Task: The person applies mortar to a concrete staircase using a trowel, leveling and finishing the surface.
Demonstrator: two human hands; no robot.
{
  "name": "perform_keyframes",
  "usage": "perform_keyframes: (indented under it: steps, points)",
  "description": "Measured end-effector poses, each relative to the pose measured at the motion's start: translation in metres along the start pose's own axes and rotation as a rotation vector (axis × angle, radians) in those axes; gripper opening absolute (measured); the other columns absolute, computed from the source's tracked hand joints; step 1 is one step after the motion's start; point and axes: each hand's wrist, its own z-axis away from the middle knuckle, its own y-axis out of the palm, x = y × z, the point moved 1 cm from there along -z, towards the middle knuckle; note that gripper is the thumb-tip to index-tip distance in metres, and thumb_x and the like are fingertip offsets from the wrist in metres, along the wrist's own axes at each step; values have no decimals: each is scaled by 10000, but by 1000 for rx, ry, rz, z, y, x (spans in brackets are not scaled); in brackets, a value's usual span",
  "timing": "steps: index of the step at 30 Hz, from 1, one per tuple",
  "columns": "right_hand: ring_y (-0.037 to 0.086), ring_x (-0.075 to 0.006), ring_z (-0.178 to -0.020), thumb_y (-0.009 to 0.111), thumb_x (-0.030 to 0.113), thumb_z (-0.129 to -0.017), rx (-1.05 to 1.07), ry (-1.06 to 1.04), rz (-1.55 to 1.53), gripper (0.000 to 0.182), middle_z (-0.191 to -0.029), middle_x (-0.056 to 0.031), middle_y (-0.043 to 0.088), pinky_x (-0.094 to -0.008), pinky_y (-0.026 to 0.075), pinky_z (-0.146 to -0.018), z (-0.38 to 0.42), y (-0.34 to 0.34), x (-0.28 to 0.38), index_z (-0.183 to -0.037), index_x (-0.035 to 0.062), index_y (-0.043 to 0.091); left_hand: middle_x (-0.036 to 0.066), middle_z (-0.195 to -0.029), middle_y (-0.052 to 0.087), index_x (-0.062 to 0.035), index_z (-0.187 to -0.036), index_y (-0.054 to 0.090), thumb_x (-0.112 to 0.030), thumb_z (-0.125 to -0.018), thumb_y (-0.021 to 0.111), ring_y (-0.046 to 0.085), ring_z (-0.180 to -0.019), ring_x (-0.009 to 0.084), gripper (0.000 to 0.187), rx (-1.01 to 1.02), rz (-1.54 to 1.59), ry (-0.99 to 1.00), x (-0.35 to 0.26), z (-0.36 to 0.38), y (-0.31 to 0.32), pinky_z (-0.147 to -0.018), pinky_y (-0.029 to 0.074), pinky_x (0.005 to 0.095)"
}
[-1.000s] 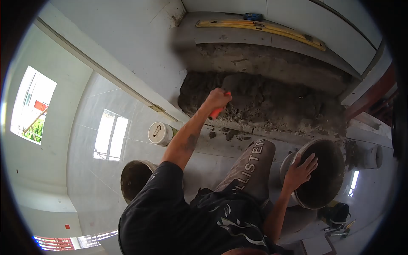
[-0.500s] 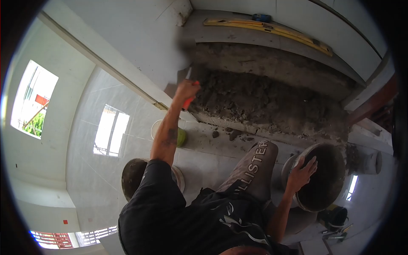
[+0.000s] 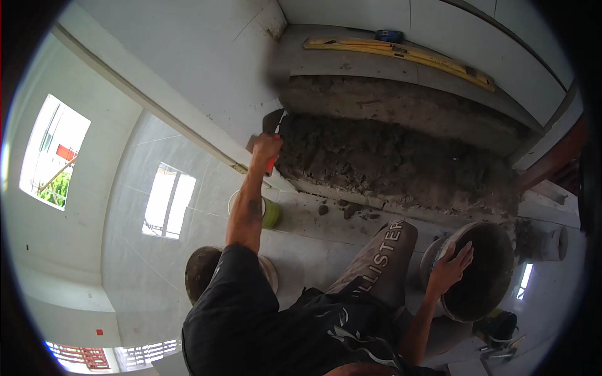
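My left hand (image 3: 268, 146) is closed round the orange-red handle of a trowel (image 3: 274, 121). The trowel's dark blade is against or very near the white wall, at the left end of a bed of dark, rough mortar (image 3: 382, 147). Beside my right knee, my right hand (image 3: 449, 269) lies with fingers spread over the near rim of a large bucket (image 3: 433, 247). The inside of this bucket is dark, and its contents cannot be made out.
A yellow spirit level (image 3: 401, 54) and a blue tool (image 3: 389, 36) lie on the ledge behind the mortar. A green bucket (image 3: 271, 214) and a dark-mouthed bucket (image 3: 200, 274) stand on my left. Mortar crumbs (image 3: 351, 210) dot the floor tiles. Tools (image 3: 501, 351) lie at lower right.
My left hand has drawn the trowel slightly back and left, and its blade now shows against the wall. My right hand stays on the bucket. The whole view has shifted slightly down.
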Motion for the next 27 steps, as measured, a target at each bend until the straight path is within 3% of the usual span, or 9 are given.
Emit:
perform_keyframes:
  steps: [2,9,11,14,18,21,24,25,27]
  points:
    - [282,-330,-1405,333,526,-997,0,0,3,613,-1507,-147,323,-603,350,-1007,0,2,-2,-1477,147,306,156,-606,645,44,-755,668,-283,-783,634,673,-555,264,329,-47,2,140,-7,22,-5,-556,537,373]
    - [281,-330,-1406,321,511,-1004,8,-8,23,606,-1503,-146,332,-570,349,-1022,2,5,-7,-1475,130,307,194,-654,661,26,-790,673,-251,-799,568,685,-625,321,297,49,-69,68,-9,-5,44,-644,550,425]
    - [283,-330,-1405,315,506,-1007,1,-19,19,602,-1502,-147,334,-565,352,-1022,-7,7,0,-1475,127,307,268,-786,656,45,-683,614,-191,-774,560,659,-799,419,259,-221,-98,294,-2,8,44,-731,534,481]
    - [286,-329,-1404,303,499,-1012,3,-47,-20,597,-1498,-149,339,-566,361,-1012,5,0,3,-1475,123,307,301,-853,642,59,-734,629,-169,-757,571,631,-856,459,236,-418,-132,328,3,56,47,-778,519,499]
    - [324,-358,-1373,334,470,-1011,-32,-78,-36,586,-1470,-176,367,-537,384,-1014,-1,0,1,-1459,91,329,274,-886,665,44,-852,672,-167,-760,595,644,-867,450,242,-336,-126,129,10,36,81,-800,528,487]
    - [303,-353,-1390,316,484,-1013,-5,-82,-54,599,-1489,-163,346,-565,363,-1017,3,2,-3,-1470,98,311,249,-895,680,24,-852,683,-175,-773,600,647,-913,439,230,-176,-344,217,49,-53,154,-807,536,474]
    - [315,-368,-1377,325,477,-1012,-19,-85,-64,603,-1477,-187,354,-550,361,-1033,-1,6,1,-1461,73,323,247,-900,681,17,-852,691,-185,-784,606,638,-957,439,230,-234,21,127,-9,-19,105,-840,535,452]
    - [321,-375,-1371,329,472,-1012,-19,-86,-73,606,-1468,-201,360,-538,361,-1044,2,5,-1,-1455,59,331,253,-915,677,20,-847,686,-185,-792,601,644,-962,417,229,-268,-238,379,-22,5,86,-839,533,456]
    - [326,-380,-1366,332,466,-1011,-9,-96,-104,607,-1461,-212,363,-526,366,-1047,-2,4,5,-1449,45,335,257,-917,674,22,-843,678,-182,-789,597,643,-954,418,226,-269,-155,269,-2,-15,105,-832,529,466]
